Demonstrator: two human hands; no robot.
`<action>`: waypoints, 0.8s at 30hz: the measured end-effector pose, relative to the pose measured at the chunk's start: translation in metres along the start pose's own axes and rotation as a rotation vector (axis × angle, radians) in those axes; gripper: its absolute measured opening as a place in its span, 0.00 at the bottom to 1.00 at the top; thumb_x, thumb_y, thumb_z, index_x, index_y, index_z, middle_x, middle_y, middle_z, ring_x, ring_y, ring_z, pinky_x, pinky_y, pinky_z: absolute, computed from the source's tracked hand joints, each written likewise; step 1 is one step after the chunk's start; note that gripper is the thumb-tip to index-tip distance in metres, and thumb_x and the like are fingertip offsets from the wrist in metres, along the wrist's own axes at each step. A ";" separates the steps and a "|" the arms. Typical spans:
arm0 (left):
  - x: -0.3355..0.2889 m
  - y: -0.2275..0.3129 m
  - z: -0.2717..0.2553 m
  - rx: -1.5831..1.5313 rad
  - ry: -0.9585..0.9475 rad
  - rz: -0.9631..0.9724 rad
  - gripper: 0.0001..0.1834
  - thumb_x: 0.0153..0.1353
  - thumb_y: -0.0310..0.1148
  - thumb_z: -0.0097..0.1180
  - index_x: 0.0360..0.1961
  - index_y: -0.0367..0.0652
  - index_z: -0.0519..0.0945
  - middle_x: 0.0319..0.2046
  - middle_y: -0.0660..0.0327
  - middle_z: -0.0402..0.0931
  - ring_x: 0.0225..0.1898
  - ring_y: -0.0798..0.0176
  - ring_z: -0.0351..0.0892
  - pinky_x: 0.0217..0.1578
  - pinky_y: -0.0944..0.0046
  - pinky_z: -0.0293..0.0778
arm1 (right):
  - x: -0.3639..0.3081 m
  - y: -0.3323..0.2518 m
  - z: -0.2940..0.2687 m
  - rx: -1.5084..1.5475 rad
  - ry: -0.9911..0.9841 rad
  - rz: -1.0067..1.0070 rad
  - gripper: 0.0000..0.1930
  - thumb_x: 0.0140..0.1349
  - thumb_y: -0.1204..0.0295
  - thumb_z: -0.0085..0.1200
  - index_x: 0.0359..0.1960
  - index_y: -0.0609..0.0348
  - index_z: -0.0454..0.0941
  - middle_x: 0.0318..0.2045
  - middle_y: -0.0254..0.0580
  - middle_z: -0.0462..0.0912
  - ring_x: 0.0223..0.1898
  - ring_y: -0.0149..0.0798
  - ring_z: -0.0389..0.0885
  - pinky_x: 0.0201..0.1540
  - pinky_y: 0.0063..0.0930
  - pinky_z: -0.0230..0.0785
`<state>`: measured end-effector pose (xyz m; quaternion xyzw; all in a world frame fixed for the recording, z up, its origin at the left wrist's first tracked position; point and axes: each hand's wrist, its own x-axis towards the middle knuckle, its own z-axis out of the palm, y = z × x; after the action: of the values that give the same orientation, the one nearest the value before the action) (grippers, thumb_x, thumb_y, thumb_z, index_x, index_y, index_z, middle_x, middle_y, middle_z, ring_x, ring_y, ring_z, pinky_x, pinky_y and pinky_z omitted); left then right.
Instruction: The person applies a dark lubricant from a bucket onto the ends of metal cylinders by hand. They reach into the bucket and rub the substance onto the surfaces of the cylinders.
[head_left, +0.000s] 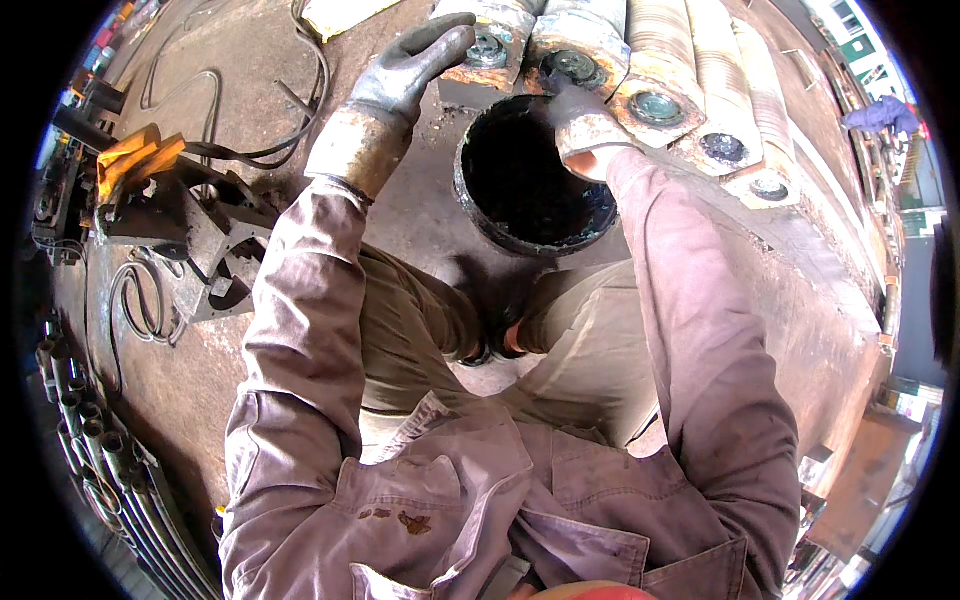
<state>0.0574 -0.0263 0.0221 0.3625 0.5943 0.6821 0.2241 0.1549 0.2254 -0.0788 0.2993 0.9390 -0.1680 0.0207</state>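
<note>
Between my knees and a row of parts stands a black bucket (474,213) with a dark, grimy inside. My left hand (415,65), in a grey-coated work glove, is raised left of the bucket. Its fingers are stretched out and apart from the thumb, beside the leftmost round-ended part (485,50). Over the bucket's far right rim reaches my gloved right hand (582,112), close to the dark greasy end of the second part (573,68). Motion blurs its fingers, so whether they hold anything is hidden.
More long ribbed parts with round end openings (656,108) lie side by side to the right. At the left are a yellow-topped metal fixture (140,158), black cables (215,120) and several metal pipes (115,455). A pale sheet (345,15) lies at the far edge.
</note>
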 end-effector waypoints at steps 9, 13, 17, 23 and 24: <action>-0.007 0.008 0.002 0.000 0.025 0.019 0.34 0.69 0.56 0.62 0.66 0.41 0.79 0.59 0.52 0.82 0.65 0.55 0.78 0.72 0.56 0.67 | -0.009 0.028 0.002 0.051 -0.039 -0.102 0.43 0.60 0.43 0.63 0.69 0.63 0.70 0.59 0.65 0.82 0.61 0.61 0.81 0.65 0.43 0.72; -0.008 0.016 0.007 0.034 -0.013 0.050 0.34 0.69 0.56 0.62 0.66 0.42 0.79 0.60 0.53 0.81 0.65 0.54 0.78 0.72 0.54 0.66 | -0.025 0.009 -0.023 0.000 0.004 0.073 0.39 0.60 0.43 0.62 0.64 0.61 0.76 0.57 0.64 0.82 0.60 0.62 0.81 0.64 0.45 0.72; 0.000 0.010 0.013 0.025 -0.028 0.048 0.34 0.69 0.57 0.63 0.66 0.43 0.80 0.61 0.53 0.81 0.66 0.54 0.77 0.72 0.54 0.66 | -0.027 0.007 -0.030 -0.067 0.036 0.238 0.40 0.59 0.41 0.62 0.63 0.62 0.77 0.57 0.66 0.82 0.61 0.63 0.80 0.65 0.47 0.72; -0.002 0.009 0.009 0.022 -0.016 0.013 0.33 0.69 0.55 0.63 0.66 0.43 0.79 0.61 0.54 0.81 0.65 0.56 0.78 0.71 0.56 0.67 | -0.056 0.013 -0.034 -0.095 -0.112 -0.068 0.29 0.66 0.52 0.59 0.60 0.62 0.79 0.52 0.63 0.83 0.61 0.62 0.80 0.61 0.45 0.76; -0.002 0.009 0.009 0.021 -0.013 0.012 0.33 0.69 0.55 0.63 0.66 0.43 0.79 0.61 0.54 0.81 0.65 0.56 0.78 0.71 0.56 0.67 | -0.062 0.015 -0.035 -0.115 -0.135 -0.102 0.28 0.66 0.53 0.58 0.60 0.61 0.79 0.52 0.63 0.83 0.61 0.62 0.80 0.61 0.45 0.76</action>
<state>0.0668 -0.0238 0.0302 0.3728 0.5978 0.6747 0.2201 0.2158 0.2137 -0.0418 0.2374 0.9576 -0.1346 0.0925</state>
